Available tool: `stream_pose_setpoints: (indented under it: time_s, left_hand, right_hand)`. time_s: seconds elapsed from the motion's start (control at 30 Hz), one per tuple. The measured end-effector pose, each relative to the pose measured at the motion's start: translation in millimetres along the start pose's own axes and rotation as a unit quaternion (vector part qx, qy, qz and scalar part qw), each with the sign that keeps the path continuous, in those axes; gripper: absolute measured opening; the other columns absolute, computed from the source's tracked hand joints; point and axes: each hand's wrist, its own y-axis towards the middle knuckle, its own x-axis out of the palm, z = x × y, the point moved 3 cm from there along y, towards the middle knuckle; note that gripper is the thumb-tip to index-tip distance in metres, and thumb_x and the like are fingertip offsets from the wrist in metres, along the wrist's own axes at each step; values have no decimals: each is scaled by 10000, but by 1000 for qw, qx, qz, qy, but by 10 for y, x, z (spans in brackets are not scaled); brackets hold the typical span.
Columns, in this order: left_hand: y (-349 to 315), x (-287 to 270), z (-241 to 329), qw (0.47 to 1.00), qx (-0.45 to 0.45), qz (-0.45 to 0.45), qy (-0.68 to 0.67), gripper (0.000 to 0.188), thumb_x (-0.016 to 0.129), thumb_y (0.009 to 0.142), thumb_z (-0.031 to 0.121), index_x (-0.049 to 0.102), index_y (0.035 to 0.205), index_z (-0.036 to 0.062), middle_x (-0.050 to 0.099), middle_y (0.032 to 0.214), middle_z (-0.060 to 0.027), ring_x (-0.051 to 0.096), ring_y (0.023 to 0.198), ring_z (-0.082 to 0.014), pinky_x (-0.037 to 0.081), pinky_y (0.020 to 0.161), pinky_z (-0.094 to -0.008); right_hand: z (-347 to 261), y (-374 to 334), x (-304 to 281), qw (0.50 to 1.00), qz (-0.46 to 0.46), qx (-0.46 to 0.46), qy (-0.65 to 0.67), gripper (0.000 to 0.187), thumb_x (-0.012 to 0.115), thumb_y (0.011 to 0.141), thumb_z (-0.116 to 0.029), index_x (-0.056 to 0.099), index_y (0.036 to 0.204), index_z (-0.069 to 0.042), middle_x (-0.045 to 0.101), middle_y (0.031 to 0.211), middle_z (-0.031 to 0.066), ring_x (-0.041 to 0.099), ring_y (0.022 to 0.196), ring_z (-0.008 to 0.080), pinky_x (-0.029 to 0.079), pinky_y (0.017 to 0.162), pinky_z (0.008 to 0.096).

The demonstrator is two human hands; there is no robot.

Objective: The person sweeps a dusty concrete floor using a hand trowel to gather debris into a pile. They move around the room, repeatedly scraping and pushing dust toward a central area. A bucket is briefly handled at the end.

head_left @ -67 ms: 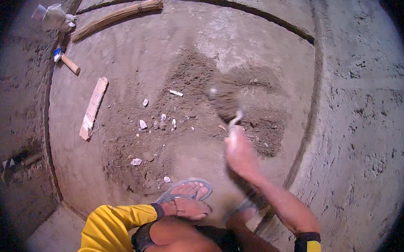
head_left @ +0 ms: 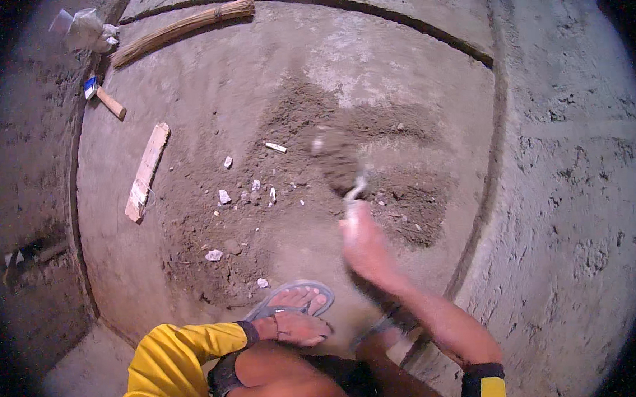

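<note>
My right hand (head_left: 367,250) is closed around the handle of a trowel, its pale bent neck (head_left: 357,187) showing beyond my fist. The trowel's blade (head_left: 334,158), blurred by motion, is over the grey-brown sandy heap (head_left: 303,113) and looks covered with the same material. More of that loose material (head_left: 415,208) lies to the right of the trowel. Nearer my body, my left hand (head_left: 303,329) rests low in front of my bent leg, beside my sandalled foot (head_left: 294,298). Its fingers are mostly hidden, and no tool shows in it.
Pale stone chips (head_left: 214,255) and a short white stick (head_left: 276,147) lie among the sand. Left of them is a wooden board (head_left: 147,171). Farther off are a brush (head_left: 106,99), a straw broom (head_left: 183,31) and a whitish plastic bag (head_left: 87,29). A rough wall (head_left: 576,185) rises on the right.
My right hand and the trowel have shifted a little to the left across the sand. My left hand stays where it was.
</note>
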Motion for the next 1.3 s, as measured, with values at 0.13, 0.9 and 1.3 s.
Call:
stream_pose_setpoints:
  time_s: [0.13,0.9,1.3]
  left_hand:
    - [81,-65,-20,1000,-12,-6,-25,465,503,881,589,615,1229,302,496,1404,-189,470,1289,-413,310,1090,-563]
    - [273,-538,330,985,-137,-65,-77,451,485,919,488,631,1175,146,566,1137,-238,508,1119,-442,307,1040,-566]
    - [92,-157,223,987,-132,67,-58,505,493,900,527,615,1212,150,544,1205,-285,503,1118,-470,339,1014,-555]
  right_hand:
    - [-590,-27,421,972,-234,-30,21,342,503,966,-287,427,1224,-76,632,1046,303,602,982,510,460,805,604]
    - [238,868,-464,989,-39,-130,66,281,502,960,-280,561,1035,-16,625,956,237,616,902,414,480,807,519]
    - [-17,848,-1283,973,130,-192,-20,307,508,971,-264,586,1103,3,647,1064,247,614,960,444,488,837,510]
